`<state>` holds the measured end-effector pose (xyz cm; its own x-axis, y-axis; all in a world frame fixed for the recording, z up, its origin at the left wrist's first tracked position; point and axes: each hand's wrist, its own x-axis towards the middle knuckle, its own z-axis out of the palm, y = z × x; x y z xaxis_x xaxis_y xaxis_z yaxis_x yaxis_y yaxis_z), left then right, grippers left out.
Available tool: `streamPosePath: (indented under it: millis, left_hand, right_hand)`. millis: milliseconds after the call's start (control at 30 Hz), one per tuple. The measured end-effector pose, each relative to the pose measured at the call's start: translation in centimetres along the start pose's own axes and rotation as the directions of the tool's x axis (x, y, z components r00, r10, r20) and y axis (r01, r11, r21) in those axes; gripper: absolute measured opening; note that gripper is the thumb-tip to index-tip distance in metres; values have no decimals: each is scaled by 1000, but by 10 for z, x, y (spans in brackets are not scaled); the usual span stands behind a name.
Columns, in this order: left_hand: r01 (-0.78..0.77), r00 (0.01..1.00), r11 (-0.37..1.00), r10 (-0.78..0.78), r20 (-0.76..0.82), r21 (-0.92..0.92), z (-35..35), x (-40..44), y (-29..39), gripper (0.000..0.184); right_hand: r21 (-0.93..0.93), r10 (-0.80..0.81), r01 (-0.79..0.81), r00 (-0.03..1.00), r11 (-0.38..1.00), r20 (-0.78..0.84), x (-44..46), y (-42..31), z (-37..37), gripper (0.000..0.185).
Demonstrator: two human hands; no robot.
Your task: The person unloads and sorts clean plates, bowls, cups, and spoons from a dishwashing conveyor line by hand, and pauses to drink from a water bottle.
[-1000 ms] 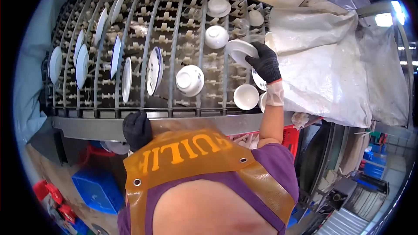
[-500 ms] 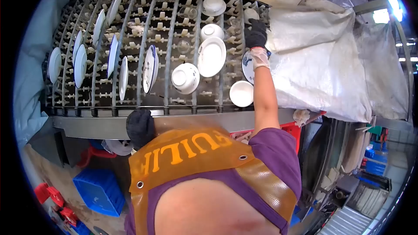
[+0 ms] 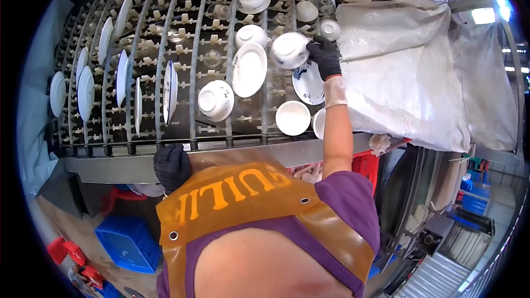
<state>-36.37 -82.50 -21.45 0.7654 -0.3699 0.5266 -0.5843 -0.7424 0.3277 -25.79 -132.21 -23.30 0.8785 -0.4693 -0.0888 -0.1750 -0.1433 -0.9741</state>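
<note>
My right hand (image 3: pixel 324 57), in a black glove, pinches the rim of a white bowl (image 3: pixel 290 49). This bowl is bottom up above the belt, slightly blurred. Just below it, a blue-patterned plate (image 3: pixel 308 84) lies partly behind my hand and wrist. Near my forearm are a white bowl (image 3: pixel 292 118) and another white dish (image 3: pixel 318 123), partly hidden by the arm. My left hand (image 3: pixel 171 165), also black-gloved, is curled at the metal edge (image 3: pixel 121 169); its fingertips are hidden. An oval white dish (image 3: pixel 249 70) and a patterned bowl (image 3: pixel 216 101) rest on the belt to the left.
Several plates (image 3: pixel 85 94) stand on edge among the pegs of the conveyor belt (image 3: pixel 190 85). Upturned bowls (image 3: pixel 254 1) lie farther back. A whitish plastic curtain (image 3: pixel 397 77) hangs at the right. On the floor stands a blue crate (image 3: pixel 128 244).
Dishes on the belt have shifted left. My right hand has come back from the far right side and now has an upturned bowl in it. My left hand stays near the metal edge.
</note>
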Motion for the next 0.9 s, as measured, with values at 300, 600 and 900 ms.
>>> streamPosePath:
  millis: [300,600,900]
  left_hand:
    - [-26,1000,1000,26,5,3,1,10,22,20]
    - [-16,998,998,20,64,-54,11,8,31,25]
    - [1,999,999,1,41,-43,20,4,42,23]
  right_hand:
    - [-691,-5,133,983,710,183,-11,9,-73,40]
    - [-863,-316,198,947,465,48,53,-41,-51,37]
    - [-658,-29,-16,998,753,-57,244,40,-44,95]
